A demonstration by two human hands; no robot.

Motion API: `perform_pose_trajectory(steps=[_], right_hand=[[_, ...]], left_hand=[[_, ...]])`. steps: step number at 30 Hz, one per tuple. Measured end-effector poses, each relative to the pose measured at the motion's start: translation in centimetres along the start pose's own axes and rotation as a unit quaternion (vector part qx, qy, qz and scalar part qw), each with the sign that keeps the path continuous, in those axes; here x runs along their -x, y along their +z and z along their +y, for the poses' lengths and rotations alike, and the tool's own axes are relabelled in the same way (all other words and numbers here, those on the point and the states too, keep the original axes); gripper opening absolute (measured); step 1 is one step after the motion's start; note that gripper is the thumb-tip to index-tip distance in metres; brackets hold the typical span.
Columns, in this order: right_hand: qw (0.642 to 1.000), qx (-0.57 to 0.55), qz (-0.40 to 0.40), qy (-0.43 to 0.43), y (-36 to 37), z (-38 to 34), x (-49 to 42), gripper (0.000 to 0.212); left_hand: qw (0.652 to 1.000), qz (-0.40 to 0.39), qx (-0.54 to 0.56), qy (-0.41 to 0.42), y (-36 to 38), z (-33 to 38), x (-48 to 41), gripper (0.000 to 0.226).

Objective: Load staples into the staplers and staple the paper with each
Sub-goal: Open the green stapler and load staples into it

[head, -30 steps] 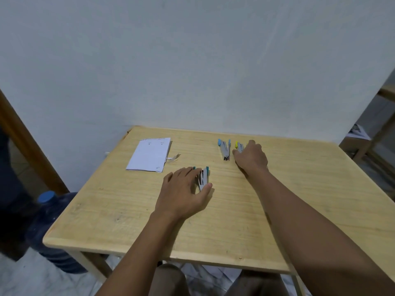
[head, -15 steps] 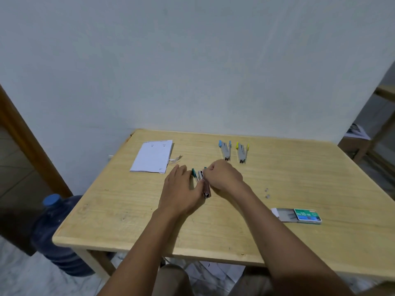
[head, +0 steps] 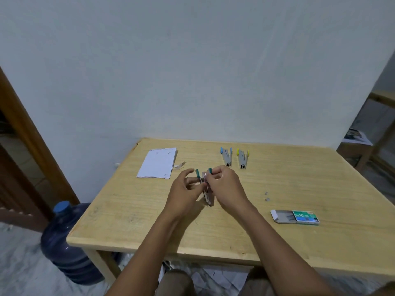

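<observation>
Staplers (head: 227, 157) three, staple box (head: 296, 216) one

Table: pale wooden top (head: 132, 210), grain running side to side.
Far left: a stack of white paper (head: 157, 163) lay flat, with a small curled scrap (head: 179, 166) just beside its right edge.
Far middle: blue-tipped stapler (head: 226, 155) and yellow-tipped stapler (head: 242, 158) lay side by side, both splayed open, not touching.
Right: two tiny metal bits (head: 266, 196). Nearer the front edge sat the staple box (head: 297, 216), tray slid out to the left.
</observation>
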State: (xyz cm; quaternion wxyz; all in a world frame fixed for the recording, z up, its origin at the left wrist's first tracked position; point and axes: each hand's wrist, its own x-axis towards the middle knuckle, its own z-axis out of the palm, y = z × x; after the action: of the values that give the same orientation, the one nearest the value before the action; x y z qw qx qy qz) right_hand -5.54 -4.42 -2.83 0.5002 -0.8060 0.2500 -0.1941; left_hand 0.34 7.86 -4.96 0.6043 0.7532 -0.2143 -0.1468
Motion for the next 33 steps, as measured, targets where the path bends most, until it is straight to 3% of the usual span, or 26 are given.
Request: perform_pose_trajectory(steps=[4, 7, 9, 12, 15, 17, 23, 26, 29, 31, 33], right_hand=[[0.998, -0.036, -0.016, -0.046, -0.9, -0.4, 1.5, 0.015], [0.996, -0.065, -0.013, -0.063, -1.3, -0.5, 2.1, 0.013], [0.995, -0.072, 0.030, -0.067, -1.3, -0.4, 2.1, 0.019], [0.982, -0.140, 0.127, -0.013, -2.0, -0.2, 1.7, 0.030], [0.930, -0.324, 0.148, 0.090, -3.2, -0.3, 1.6, 0.029], [0.918, -0.356, 0.099, 0.145, -3.5, -0.3, 1.9, 0.025], [0.941, -0.223, -0.166, 0.194, -5.7, 0.1, 3.2, 0.021], [0.952, -0.135, -0.242, 0.131, -6.7, -0.4, 4.0, 0.018], [0.988, -0.039, -0.146, -0.044, -6.3, -1.9, 4.4, 0.014], [0.985, -0.002, -0.078, -0.155, -5.9, -2.8, 4.5, 0.018], [0.968, 0.054, -0.058, -0.239, -5.3, -3.1, 4.4, 0.024]], left_hand=[[0.996, 0.011, 0.088, -0.006, 0.4, 0.7, 0.8, 0.018], [0.998, 0.022, 0.047, 0.038, 0.6, 1.0, 0.9, 0.017], [0.995, 0.052, 0.025, 0.076, 1.0, 1.6, 1.3, 0.017], [0.987, 0.089, 0.080, 0.104, 1.8, 2.7, 2.3, 0.011], [0.976, 0.084, 0.180, 0.093, 1.9, 3.2, 2.9, 0.012], [0.963, 0.083, 0.247, 0.069, 1.8, 3.4, 3.1, 0.015], [0.876, 0.101, 0.472, -0.011, 0.2, 3.4, 2.8, 0.026], [0.814, 0.095, 0.572, -0.032, -0.4, 3.9, 2.4, 0.027], [0.781, 0.070, 0.618, -0.054, -0.5, 4.3, 2.0, 0.030], [0.780, 0.046, 0.619, -0.074, 0.0, 4.6, 2.0, 0.032], [0.802, 0.019, 0.590, -0.095, 0.7, 4.9, 2.2, 0.030]])
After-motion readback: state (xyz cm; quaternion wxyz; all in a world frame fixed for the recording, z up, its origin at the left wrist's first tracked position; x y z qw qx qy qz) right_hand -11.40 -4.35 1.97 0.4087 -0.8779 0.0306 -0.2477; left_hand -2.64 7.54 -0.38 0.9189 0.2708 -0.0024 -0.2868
